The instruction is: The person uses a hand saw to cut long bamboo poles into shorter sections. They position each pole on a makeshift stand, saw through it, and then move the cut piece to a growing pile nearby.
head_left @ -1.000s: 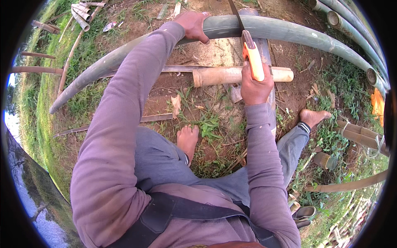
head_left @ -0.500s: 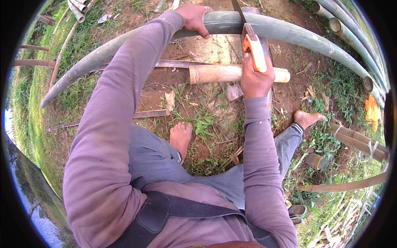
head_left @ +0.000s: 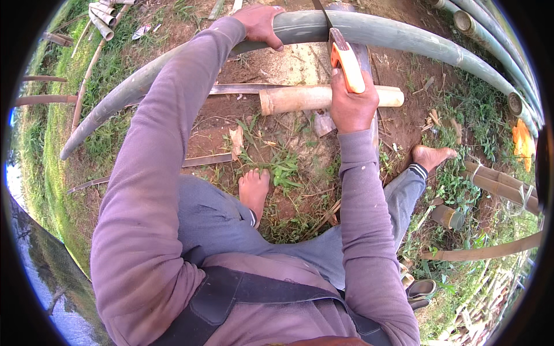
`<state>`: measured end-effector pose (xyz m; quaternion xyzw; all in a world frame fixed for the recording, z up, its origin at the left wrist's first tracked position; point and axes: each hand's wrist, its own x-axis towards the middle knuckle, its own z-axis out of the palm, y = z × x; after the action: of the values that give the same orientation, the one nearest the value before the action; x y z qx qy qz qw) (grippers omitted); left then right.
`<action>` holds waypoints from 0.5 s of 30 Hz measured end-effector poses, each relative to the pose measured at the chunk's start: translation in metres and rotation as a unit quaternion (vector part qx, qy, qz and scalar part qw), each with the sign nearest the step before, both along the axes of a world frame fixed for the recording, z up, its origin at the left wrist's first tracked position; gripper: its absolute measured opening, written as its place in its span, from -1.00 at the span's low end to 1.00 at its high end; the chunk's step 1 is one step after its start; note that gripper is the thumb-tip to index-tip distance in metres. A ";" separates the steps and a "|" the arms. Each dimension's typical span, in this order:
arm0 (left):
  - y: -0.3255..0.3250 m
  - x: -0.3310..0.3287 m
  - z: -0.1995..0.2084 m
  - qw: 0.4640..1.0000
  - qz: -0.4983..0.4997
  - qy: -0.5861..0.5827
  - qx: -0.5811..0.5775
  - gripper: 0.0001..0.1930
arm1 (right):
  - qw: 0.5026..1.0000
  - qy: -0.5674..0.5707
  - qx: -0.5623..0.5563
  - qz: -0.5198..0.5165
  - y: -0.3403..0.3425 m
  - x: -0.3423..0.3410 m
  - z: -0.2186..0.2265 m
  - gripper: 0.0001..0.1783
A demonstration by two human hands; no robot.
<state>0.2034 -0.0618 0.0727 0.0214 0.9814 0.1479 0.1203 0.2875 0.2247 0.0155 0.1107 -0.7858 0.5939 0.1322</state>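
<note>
My left hand (head_left: 258,25) is wrapped over a long greyish-green bamboo pole (head_left: 404,36), which lies crosswise in front of me. In my right hand (head_left: 353,107) is a handsaw (head_left: 348,68) with an orange and pale handle. Its dark blade crosses the pole just right of my left hand and runs out past the far side. How deep the blade sits in the pole I cannot tell. Under my right wrist lies a short, pale bamboo piece (head_left: 293,100), partly hidden by that hand.
My bare feet rest on soil and grass, the left foot (head_left: 254,187) near the middle. More bamboo poles (head_left: 486,45) lie far right, with cut tubes (head_left: 103,15) far left. Bamboo lengths tied with string (head_left: 501,187), an orange cloth or bag (head_left: 523,144) and footwear (head_left: 421,290) are at the right.
The saw and my right hand have moved slightly away from me, the blade still across the pole. My left hand keeps its grip. The whole view has shifted a little.
</note>
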 end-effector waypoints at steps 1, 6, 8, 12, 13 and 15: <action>-0.006 0.005 -0.005 1.000 0.002 0.014 -0.009 0.06 | 1.000 0.005 0.009 0.007 0.004 0.014 -0.003 -0.84; -0.020 -0.001 -0.008 0.998 -0.053 0.030 0.025 -0.14 | 0.999 -0.026 0.003 -0.018 0.084 0.150 -0.044 -0.84; -0.012 -0.002 -0.001 0.999 -0.040 0.021 0.011 -0.14 | 0.999 -0.010 0.023 -0.026 0.086 0.156 -0.043 -0.84; -0.006 -0.004 -0.003 1.000 -0.026 0.006 0.008 0.00 | 1.000 -0.008 0.017 -0.010 0.021 0.034 -0.021 -0.81; -0.005 -0.008 -0.008 1.000 -0.015 -0.003 0.008 0.08 | 1.000 0.028 -0.003 -0.005 0.006 0.001 -0.012 -0.81; -0.015 -0.006 -0.013 1.000 -0.014 0.008 -0.009 0.07 | 1.000 0.005 0.003 0.001 -0.001 0.004 -0.002 -0.83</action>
<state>0.1969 -0.0765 0.0597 0.0351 0.9834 0.1368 0.1142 0.2917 0.2233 0.0130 0.1151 -0.7865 0.5916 0.1350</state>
